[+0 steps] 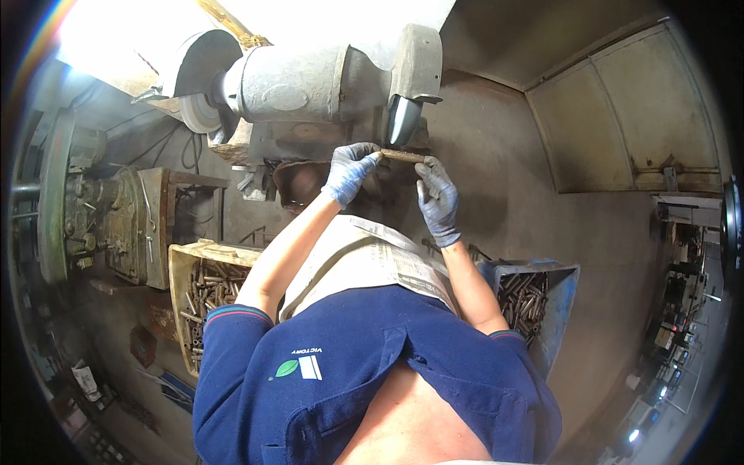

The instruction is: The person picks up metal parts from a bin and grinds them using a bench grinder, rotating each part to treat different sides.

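A short brownish metal rod (pixel 402 156) spans the gap between my two gloved hands, lying almost level. At its left end, my left hand (pixel 350 173) pinches it between thumb and fingertips. The fingertips of my right hand (pixel 439 200) are closed on its right end. Just beyond the rod is the grinding wheel (pixel 404 122) at the right side of a grey bench grinder (pixel 291 87), partly covered by its guard (pixel 418 66). Whether rod and wheel touch, I cannot tell. Both gloves are bluish grey and dirty at the fingers.
A yellowish bin (pixel 180 291) of metal pieces stands to my left, a blue-grey bin (pixel 559 298) of similar pieces to my right. Another wheel (pixel 200 114) sits at the grinder's left end. Newspaper and pale cloth (pixel 364 260) cover my lap. A green machine (pixel 101 225) stands far left.
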Demonstrator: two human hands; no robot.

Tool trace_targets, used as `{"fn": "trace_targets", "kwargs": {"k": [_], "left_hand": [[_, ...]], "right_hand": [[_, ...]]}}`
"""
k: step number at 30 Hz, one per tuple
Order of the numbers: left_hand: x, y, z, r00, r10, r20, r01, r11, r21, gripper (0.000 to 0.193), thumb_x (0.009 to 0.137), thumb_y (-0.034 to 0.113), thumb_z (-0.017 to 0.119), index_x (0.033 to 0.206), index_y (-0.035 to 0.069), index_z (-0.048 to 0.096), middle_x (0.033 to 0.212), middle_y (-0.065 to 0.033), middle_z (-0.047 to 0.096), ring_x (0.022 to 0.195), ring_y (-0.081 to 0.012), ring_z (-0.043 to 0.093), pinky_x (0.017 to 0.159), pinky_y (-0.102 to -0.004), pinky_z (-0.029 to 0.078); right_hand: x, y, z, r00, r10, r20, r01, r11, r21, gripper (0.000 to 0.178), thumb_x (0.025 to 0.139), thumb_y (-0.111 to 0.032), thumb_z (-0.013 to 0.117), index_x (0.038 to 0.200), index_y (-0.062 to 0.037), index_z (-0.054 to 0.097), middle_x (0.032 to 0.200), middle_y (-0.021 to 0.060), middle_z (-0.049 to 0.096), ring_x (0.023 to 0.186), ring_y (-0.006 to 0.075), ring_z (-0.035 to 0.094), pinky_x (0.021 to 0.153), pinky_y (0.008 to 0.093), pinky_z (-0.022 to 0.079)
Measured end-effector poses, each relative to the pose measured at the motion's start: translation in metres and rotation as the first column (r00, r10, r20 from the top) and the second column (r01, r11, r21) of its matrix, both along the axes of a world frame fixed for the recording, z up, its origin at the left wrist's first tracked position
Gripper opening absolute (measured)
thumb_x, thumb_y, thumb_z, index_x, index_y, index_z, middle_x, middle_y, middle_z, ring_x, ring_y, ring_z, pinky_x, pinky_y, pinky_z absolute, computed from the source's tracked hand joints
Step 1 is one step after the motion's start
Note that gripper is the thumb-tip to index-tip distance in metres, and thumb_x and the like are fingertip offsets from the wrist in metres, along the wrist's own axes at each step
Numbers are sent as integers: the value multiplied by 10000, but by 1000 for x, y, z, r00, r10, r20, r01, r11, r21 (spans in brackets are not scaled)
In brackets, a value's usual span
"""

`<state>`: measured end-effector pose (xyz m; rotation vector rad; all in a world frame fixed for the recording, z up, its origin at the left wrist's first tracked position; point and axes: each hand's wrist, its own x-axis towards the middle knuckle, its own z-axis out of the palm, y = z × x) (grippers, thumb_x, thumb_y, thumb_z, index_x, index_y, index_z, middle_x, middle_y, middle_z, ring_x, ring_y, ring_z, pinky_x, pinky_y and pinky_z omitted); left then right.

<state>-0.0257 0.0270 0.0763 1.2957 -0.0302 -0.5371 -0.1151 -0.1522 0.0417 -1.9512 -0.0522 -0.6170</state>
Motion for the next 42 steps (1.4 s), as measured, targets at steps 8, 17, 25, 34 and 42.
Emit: {"fn": "trace_targets", "kwargs": {"k": [8,17,25,34,42], "left_hand": [[0,-34,-47,976,189,-109,-201,973,-116,105,849,35,604,922,-31,643,827,-69,660,724,-127,618,659,-252,522],[10,-41,-63,957,245,-157,-263,959,-106,71,858,16,584,877,-35,630,807,-107,656,693,-179,638,643,-285,555],[23,-6,-58,950,279,-137,-284,959,-16,81,866,62,591,896,4,640,785,-55,658,658,-112,598,598,-238,487],[24,-31,-73,973,229,-43,-219,962,165,96,846,45,612,843,-41,654,747,-61,655,634,-100,584,584,-239,483],[27,-39,-78,948,292,-130,-280,954,106,71,830,26,608,825,-30,652,733,-70,648,602,-114,569,551,-259,488]], "right_hand": [[17,-15,-28,990,-25,-140,50,983,177,159,855,-3,562,984,9,654,994,114,643,945,198,610,863,301,474],[23,-15,-46,972,-25,-234,97,949,301,152,894,-57,554,985,16,651,977,94,656,899,156,611,843,287,475],[47,25,-53,969,-11,-245,128,874,469,131,841,-92,644,932,-6,684,886,76,689,812,113,614,753,257,472],[36,-6,-55,946,-38,-323,171,902,396,172,873,-164,619,837,-11,688,720,-25,615,670,56,491,637,255,419],[40,-13,-50,908,18,-419,176,891,419,185,893,-134,589,833,20,670,816,34,643,779,96,588,777,262,489]]}}
